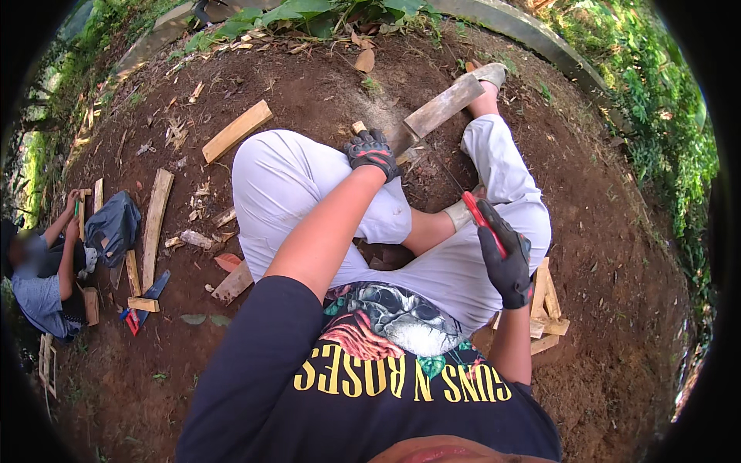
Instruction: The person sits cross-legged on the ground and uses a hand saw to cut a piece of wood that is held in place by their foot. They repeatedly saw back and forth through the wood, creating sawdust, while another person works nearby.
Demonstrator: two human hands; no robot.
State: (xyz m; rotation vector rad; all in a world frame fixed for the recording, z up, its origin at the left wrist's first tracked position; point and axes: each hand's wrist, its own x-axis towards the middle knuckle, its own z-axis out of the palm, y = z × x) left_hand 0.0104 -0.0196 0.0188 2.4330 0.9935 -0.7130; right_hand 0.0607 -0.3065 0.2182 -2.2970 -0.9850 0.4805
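Note:
My left hand (373, 152), in a black glove with red trim, is closed around a narrow piece of wood (359, 126) in front of my bent left knee. Its pale end pokes out past the fingers. In a matching glove, my right hand (503, 251) grips the red handle of a hand saw (486, 224) over my right leg. The thin blade slants forward and left toward the wood; whether it touches is too unclear to tell. Just beyond lies a weathered board (445, 106), with one end beside my outstretched foot.
A plank (238, 131) lies left of my knee. Several wood offcuts (549, 309) are piled by my right hip. Farther left, a person (46, 270) sits near a dark plastic bag (113, 228), a long board (158, 224) and a blue-bladed saw (150, 297). A concrete curb (532, 35) borders the soil.

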